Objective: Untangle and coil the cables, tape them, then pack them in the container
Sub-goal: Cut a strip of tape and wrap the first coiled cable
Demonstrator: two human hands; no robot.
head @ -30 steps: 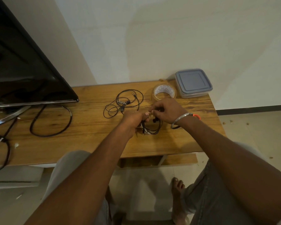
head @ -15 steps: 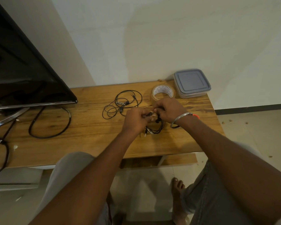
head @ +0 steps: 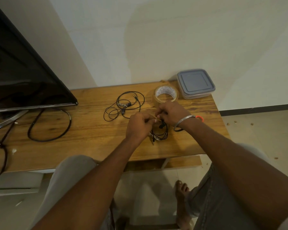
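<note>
Over the desk (head: 90, 130), near its front edge, the left grip (head: 138, 125) and right grip (head: 171, 113) meet with fingers curled. Both pinch the top of a black coil (head: 160, 136), whose loops hang below them. Whether tape sits between the fingertips I cannot tell. Beyond, to the left, a loose cable (head: 123, 105) lies tangled. Further back stands the tape roll (head: 166, 93), with the lidded container (head: 195, 83) just beside it at the far right corner.
</note>
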